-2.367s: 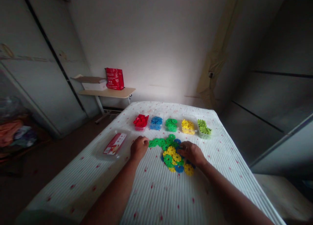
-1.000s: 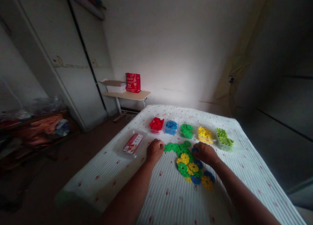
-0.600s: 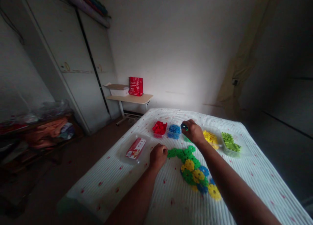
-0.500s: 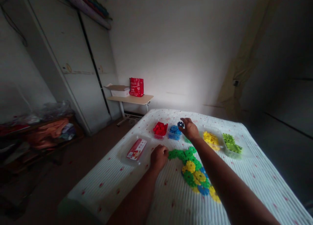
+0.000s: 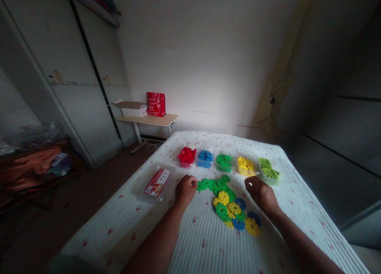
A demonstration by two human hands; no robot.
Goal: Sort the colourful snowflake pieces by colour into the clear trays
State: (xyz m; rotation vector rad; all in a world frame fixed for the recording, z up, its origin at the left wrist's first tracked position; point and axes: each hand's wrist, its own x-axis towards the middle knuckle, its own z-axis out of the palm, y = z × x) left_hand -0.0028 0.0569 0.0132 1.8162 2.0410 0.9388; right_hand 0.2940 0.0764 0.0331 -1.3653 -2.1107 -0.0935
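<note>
Head view — green discs — end at left fingers.

A room in a home, by the look of it: a tall cupboard stands at ten o'clock, crumpled fabric lies heaped at nine, a red-spotted cloth spreads at six, and a wall socket sits near three.
</note>
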